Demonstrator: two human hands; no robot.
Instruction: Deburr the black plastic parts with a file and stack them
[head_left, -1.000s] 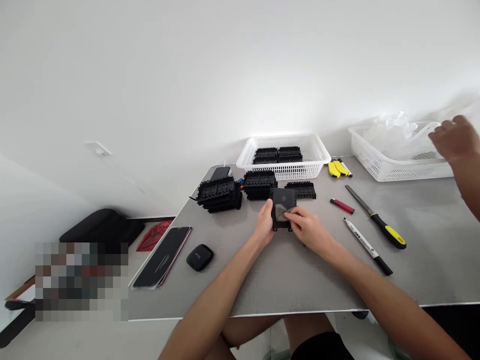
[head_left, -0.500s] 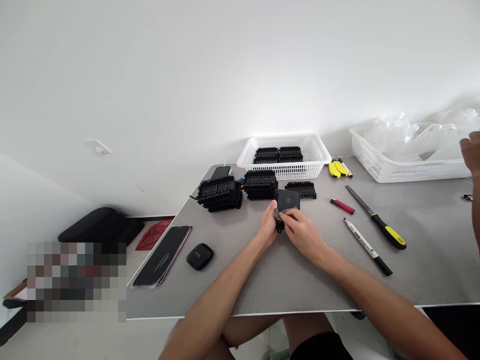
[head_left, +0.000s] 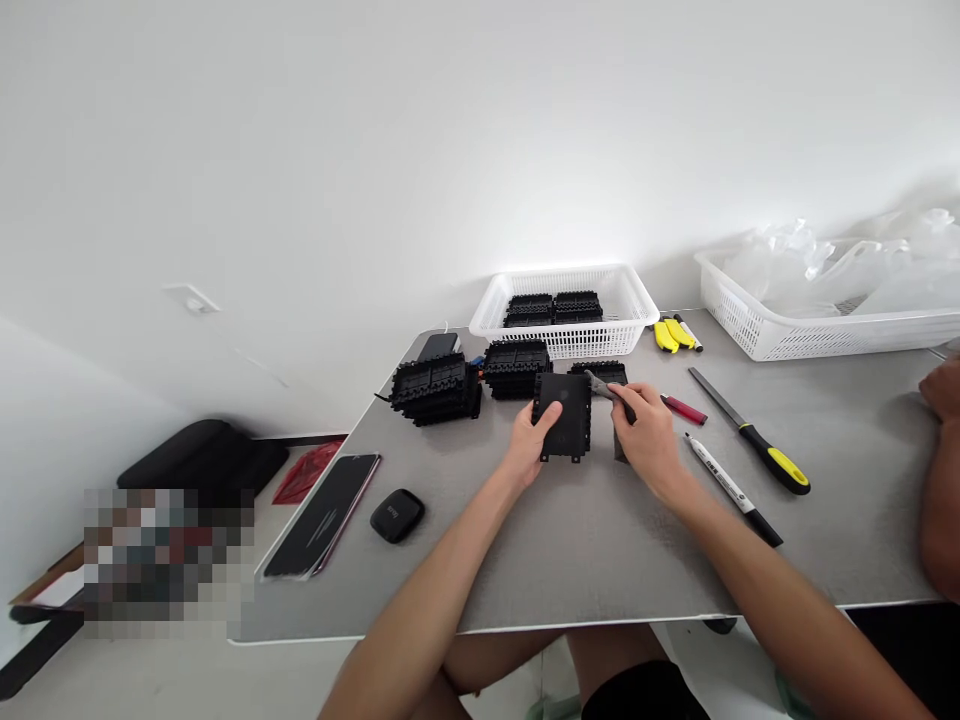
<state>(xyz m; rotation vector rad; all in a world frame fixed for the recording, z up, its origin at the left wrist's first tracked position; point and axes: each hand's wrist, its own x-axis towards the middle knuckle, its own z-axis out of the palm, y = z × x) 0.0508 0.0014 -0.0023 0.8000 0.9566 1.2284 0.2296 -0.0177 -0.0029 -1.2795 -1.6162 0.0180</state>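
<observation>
In my left hand (head_left: pixel 534 440) is a flat black plastic part (head_left: pixel 568 425), tilted up above the table, with ridged side edges and small tabs at its lower end. The thumb presses on its face and the other fingers are hidden behind it. My right hand (head_left: pixel 646 430) is closed around a limp dark grey cloth (head_left: pixel 602 387), whose upper end reaches the part's top right corner; whether it touches there I cannot tell. Behind them, another black part (head_left: pixel 611 372) lies on the table. Two stacks of similar parts, a left stack (head_left: pixel 435 385) and a middle stack (head_left: pixel 517 368), stand nearby.
A white basket (head_left: pixel 566 342) holds more black parts; another white basket (head_left: pixel 840 340) holds plastic bags. Yellow cutters (head_left: pixel 673 335), a red lighter (head_left: pixel 686 409), a file (head_left: pixel 776 460) and a marker (head_left: pixel 731 488) lie right. A phone (head_left: pixel 324 515) and black case (head_left: pixel 397 515) lie left. Another person's arm (head_left: pixel 941 480) rests far right.
My right hand has moved right, off the part's face, with the grey cloth. The black part now stands more upright and shows its whole face. The other person's hand has lowered.
</observation>
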